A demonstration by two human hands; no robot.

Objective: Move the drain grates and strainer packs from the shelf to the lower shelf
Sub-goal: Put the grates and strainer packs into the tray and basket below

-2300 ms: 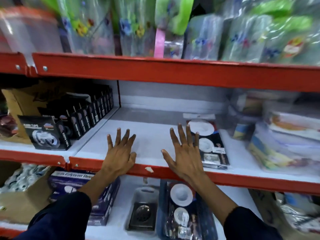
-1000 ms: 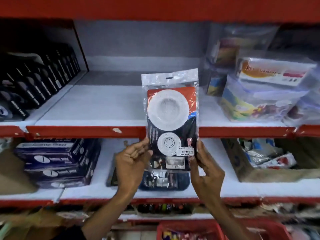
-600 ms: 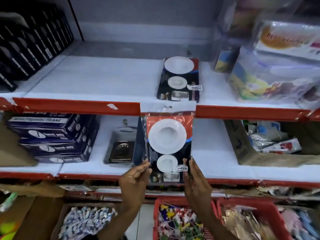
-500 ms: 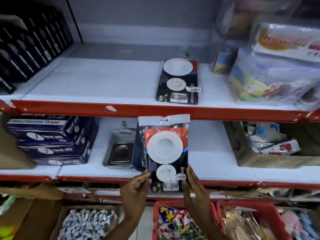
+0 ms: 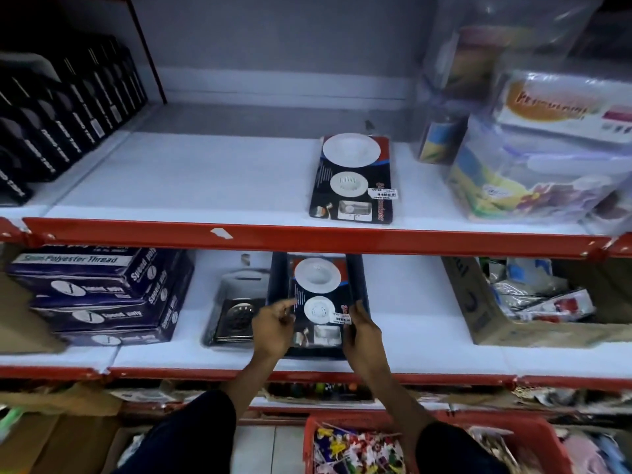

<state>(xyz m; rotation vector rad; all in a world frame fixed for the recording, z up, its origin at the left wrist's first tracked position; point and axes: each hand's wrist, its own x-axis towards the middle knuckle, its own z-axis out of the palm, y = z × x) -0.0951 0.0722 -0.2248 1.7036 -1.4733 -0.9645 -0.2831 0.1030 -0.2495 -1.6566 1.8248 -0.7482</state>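
Observation:
A strainer pack (image 5: 319, 295) with two white round strainers on a dark card lies tilted in a dark blue tray (image 5: 361, 292) on the lower shelf (image 5: 420, 350). My left hand (image 5: 273, 325) pinches its lower left edge and my right hand (image 5: 362, 331) grips its lower right corner. Another strainer pack (image 5: 354, 179) lies flat on the upper shelf (image 5: 191, 179), to the right of centre. A square metal drain grate (image 5: 237, 316) in clear packaging rests on the lower shelf just left of the tray, beside my left hand.
Stacked dark blue polyester thread boxes (image 5: 99, 295) fill the lower shelf's left. A cardboard box (image 5: 485, 313) of packets stands at its right. Black boxes (image 5: 58, 121) line the upper shelf's left, clear plastic containers (image 5: 533, 165) its right. A red basket (image 5: 359, 449) sits below.
Both hands have carried the strainer pack from in front of the lower shelf's edge inward and down onto the blue tray. The view has dropped slightly.

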